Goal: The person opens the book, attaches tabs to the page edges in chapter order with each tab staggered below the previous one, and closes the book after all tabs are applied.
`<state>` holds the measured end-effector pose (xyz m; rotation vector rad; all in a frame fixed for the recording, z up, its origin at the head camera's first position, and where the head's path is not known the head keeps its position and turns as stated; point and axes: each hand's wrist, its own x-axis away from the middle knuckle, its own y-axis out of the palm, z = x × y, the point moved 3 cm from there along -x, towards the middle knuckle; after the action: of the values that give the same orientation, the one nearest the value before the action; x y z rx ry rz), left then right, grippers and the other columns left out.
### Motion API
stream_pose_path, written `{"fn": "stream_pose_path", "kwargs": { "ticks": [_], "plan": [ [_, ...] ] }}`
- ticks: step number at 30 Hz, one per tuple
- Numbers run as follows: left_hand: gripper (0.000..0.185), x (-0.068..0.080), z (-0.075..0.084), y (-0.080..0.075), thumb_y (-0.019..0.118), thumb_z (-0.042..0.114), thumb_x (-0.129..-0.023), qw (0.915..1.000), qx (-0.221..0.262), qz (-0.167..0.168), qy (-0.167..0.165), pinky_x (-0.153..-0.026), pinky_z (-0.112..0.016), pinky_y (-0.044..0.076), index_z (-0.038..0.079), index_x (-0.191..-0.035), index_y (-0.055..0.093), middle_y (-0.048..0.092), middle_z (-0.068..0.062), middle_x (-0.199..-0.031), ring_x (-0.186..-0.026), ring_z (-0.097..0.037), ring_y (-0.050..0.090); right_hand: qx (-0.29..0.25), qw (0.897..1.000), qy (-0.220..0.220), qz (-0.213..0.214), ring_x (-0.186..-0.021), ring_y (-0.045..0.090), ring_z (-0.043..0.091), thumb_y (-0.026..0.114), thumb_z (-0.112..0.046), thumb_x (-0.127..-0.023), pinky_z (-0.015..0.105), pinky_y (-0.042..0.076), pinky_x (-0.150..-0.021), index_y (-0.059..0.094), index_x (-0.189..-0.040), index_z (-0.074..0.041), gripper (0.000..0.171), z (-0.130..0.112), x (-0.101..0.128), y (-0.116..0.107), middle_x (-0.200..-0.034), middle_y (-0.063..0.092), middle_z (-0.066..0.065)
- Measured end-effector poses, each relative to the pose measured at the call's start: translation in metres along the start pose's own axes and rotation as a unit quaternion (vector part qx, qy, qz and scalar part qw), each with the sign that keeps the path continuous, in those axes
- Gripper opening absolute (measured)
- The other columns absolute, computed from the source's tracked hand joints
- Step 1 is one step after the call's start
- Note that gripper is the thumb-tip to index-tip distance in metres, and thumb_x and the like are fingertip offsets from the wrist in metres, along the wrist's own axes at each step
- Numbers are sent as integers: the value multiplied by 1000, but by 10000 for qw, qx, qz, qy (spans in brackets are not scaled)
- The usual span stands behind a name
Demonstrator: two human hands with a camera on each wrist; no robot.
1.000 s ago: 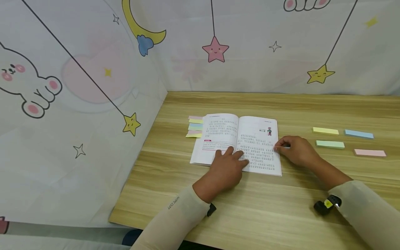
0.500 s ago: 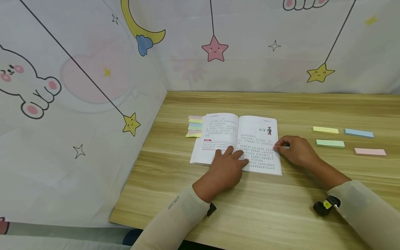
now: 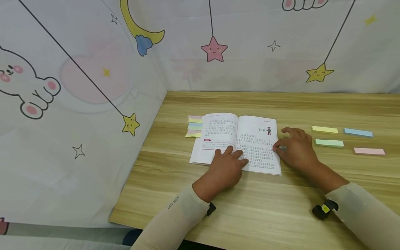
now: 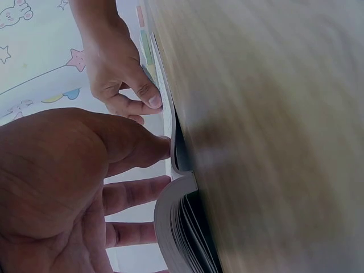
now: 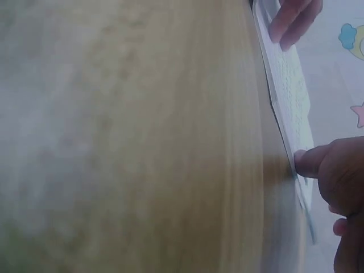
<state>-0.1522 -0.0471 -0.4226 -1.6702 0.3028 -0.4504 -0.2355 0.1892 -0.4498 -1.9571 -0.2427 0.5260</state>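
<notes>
An open book (image 3: 257,139) with printed pages lies flat on the table. My left hand (image 3: 226,170) rests on its lower part across the gutter, fingers spread; the left wrist view shows these fingertips on the pages (image 4: 176,165). At the right page's outer edge is my right hand (image 3: 298,149), its thumb pressing the margin and its index finger stretched away from the thumb. Between them shows a small blue sticky tab (image 3: 283,148), partly hidden by the hand. In the right wrist view the right thumb (image 5: 310,162) touches the page edge.
Pastel sticky tabs (image 3: 194,126) stick out from the book's left side. To the right lie yellow (image 3: 325,129), blue (image 3: 358,132), green (image 3: 329,143) and pink (image 3: 369,151) sticky-note pads. A printed cloth (image 3: 243,69) hangs behind the wooden table (image 3: 250,211).
My right index finger has lifted off the thumb and spread up and away, uncovering more of the blue tab. The thumb stays at the page edge; the left hand has not moved.
</notes>
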Motion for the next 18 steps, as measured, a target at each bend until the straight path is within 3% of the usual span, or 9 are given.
{"fn": "stream_pose_path", "kwargs": {
  "ticks": [5, 11, 13, 18],
  "plan": [
    [40, 0, -1, 1, 63, 29, -100, 10000, -38, -19, -1, -88, -46, 44, 39, -139, 65, 54, 8, -146, -128, -20, 44, 174, 9987, -8, -477, -133, 33, 55, 81, -17, -87, 70, 23, -93, 81, -107, -12, 21, -1, 3, -3, -146, 43, 29],
    [41, -1, -1, 2, 62, 29, -100, 10000, -32, -41, 5, -87, -46, 43, 40, -139, 64, 53, 9, -147, -128, -19, 44, 48, 9925, 231, -1203, -137, 25, 60, 78, -24, -91, 72, 19, -94, 69, -134, -11, 45, -2, 7, -8, -154, 30, 34],
    [41, -1, -1, 3, 62, 29, -100, 10000, -22, -73, 22, -87, -46, 43, 40, -139, 64, 53, 9, -147, -128, -19, 43, 10, 9925, 208, -1204, -138, 23, 60, 78, -24, -91, 72, 19, -95, 68, -135, -10, 48, -2, 8, -9, -155, 28, 35],
    [41, -1, -1, 2, 62, 30, -100, 9999, -26, -120, 18, -88, -46, 43, 40, -140, 63, 52, 9, -148, -129, -19, 43, 56, 9944, -46, -1058, -139, 23, 59, 76, -20, -92, 73, 19, -97, 75, -124, -11, 34, -7, 13, -10, -154, 31, 34]
  ]
}}
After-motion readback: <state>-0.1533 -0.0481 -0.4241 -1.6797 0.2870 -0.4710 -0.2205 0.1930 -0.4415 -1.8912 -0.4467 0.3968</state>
